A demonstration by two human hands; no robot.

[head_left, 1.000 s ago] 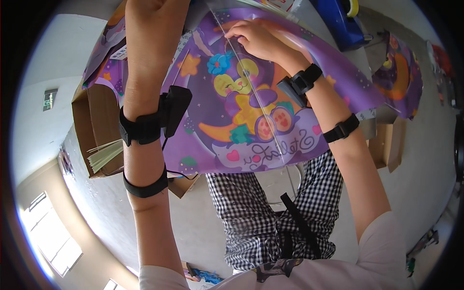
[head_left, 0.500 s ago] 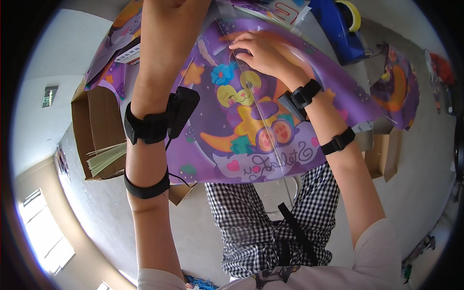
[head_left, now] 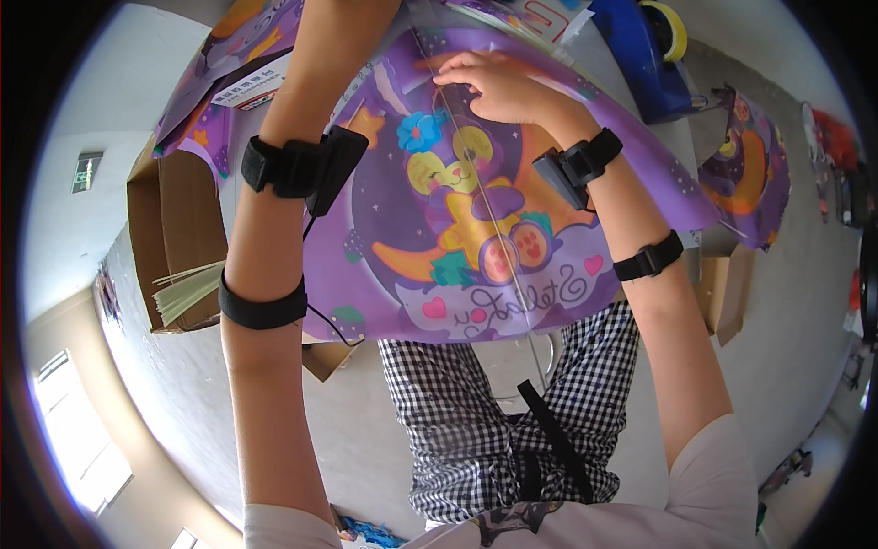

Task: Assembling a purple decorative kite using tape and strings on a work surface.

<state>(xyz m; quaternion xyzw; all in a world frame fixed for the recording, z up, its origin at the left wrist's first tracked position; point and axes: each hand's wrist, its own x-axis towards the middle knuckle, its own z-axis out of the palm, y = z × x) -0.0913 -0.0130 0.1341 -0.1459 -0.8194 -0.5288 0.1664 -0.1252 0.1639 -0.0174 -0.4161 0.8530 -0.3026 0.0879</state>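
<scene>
Purple sheet [head_left: 468, 236] covers the table [head_left: 608, 78], a thin rod [head_left: 491, 217] crossing its near edge. Right hand [head_left: 508, 94], fingers loosely apart, seemingly aligns them; left hand [head_left: 352, 16]: cannot tell. Next likely needs steady pressing.

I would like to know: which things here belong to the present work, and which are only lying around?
In the work:
purple printed sheet
thin rod lying along it
right hand, at the rod

Apparently just lying about:
blue tape dispenser
cardboard box at the left
pale sticks in that box
</scene>
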